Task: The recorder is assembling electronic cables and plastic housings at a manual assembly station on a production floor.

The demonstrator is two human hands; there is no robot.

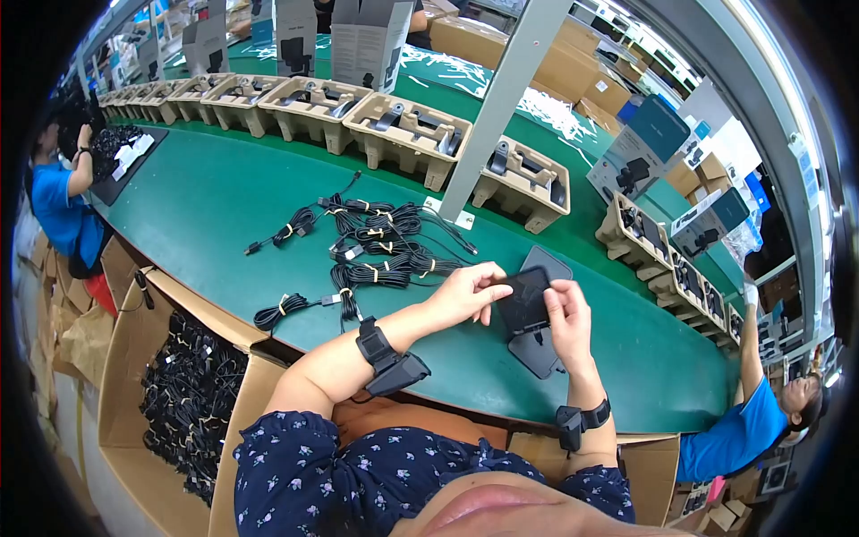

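Between my two hands is a flat, black, roughly square piece [524, 304], tilted above the green table; its exact kind I cannot make out. My left hand [469, 292] pinches its left edge between thumb and fingers. The right edge is gripped by my right hand [569, 315], thumb on top. Beneath the piece, a dark grey flat plate [548, 261] with rounded corners and another dark grey plate [536, 354] lie on the table, partly covered. Left of my left hand lies a pile of black cable bundles [380, 237] tied with pale bands.
A cardboard box [125, 394] full of bundled cables stands at my left. Moulded brown trays [407, 134] with black parts line the table's far side. A metal post [501, 107] rises there. Printed boxes [640, 148] stand beyond. Co-workers in blue [67, 201] are at both sides.
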